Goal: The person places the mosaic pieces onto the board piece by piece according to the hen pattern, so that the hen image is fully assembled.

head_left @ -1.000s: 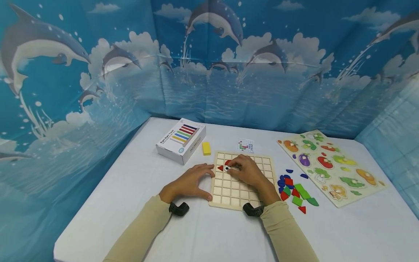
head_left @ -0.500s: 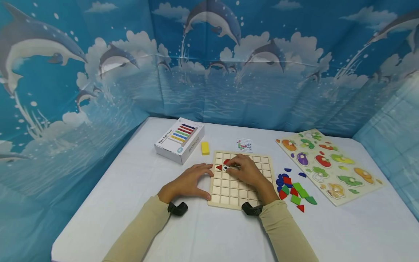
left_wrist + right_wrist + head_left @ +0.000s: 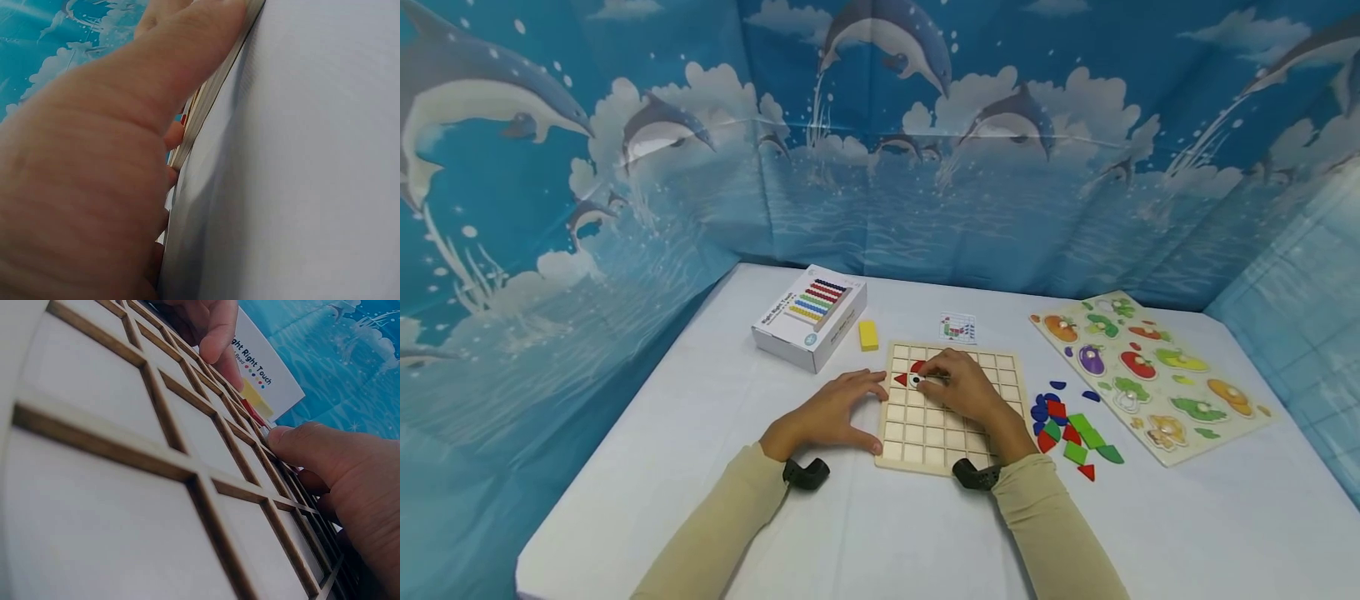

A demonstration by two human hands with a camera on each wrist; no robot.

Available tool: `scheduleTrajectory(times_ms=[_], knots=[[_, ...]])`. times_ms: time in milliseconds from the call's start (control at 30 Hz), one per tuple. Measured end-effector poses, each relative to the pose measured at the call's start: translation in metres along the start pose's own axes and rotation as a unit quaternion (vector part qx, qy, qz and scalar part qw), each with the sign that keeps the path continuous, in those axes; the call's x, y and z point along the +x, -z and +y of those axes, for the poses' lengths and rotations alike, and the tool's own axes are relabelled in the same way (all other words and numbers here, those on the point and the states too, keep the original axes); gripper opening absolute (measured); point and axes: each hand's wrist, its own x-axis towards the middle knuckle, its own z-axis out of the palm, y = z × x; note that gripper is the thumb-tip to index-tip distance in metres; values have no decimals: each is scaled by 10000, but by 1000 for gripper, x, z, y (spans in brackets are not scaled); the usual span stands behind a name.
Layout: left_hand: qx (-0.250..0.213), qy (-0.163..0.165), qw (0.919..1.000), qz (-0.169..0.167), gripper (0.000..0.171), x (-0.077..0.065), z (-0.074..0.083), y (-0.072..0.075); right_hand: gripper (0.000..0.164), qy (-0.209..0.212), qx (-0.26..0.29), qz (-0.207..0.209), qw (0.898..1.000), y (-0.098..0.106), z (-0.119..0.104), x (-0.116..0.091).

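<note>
A square wooden grid board [image 3: 922, 435] lies flat on the table. My left hand [image 3: 833, 412] is spread along its left side, fingertips and thumb touching the edge. In the left wrist view, the thumb [image 3: 187, 56] lies against the board's side. My right hand [image 3: 964, 388] reaches over the upper rows, thumb and index finger pinching a white tile with a black eye dot [image 3: 915, 381] in its cell. Left of that tile sits a red triangle [image 3: 901, 379]; a red curved piece [image 3: 917, 366] is above, partly covered. The right wrist view shows the right thumb [image 3: 306, 447] low over the grid.
Several loose blue, red and green shapes [image 3: 1077, 452] lie right of the board. Beyond them is a vegetable peg puzzle [image 3: 1150, 400]. A small pattern card [image 3: 958, 327], a yellow block [image 3: 868, 336] and a white bead-toy box [image 3: 805, 321] stand behind.
The whole head view has shifted slightly. Both hands keep nearly the same place at the board, and the right fingers stay at the eye tile.
</note>
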Motion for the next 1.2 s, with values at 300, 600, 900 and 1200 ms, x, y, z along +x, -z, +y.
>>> scheduleTrajectory(times_ms=[300,600,900,1200], knots=[[-2,1,10000,-4,71,1,0,0,18,7,185,2,9998,1,-1,-1],[-56,29,10000,-23,72,2,0,1,19,-50,396,-164,9991,6,-2,2],[-140,112,9998,-26,73,0,1,1,22,-112,612,-476,9969,35,-8,-2],[-156,63,9999,38,73,1,0,-1,25,-288,42,-454,9985,94,11,-40]])
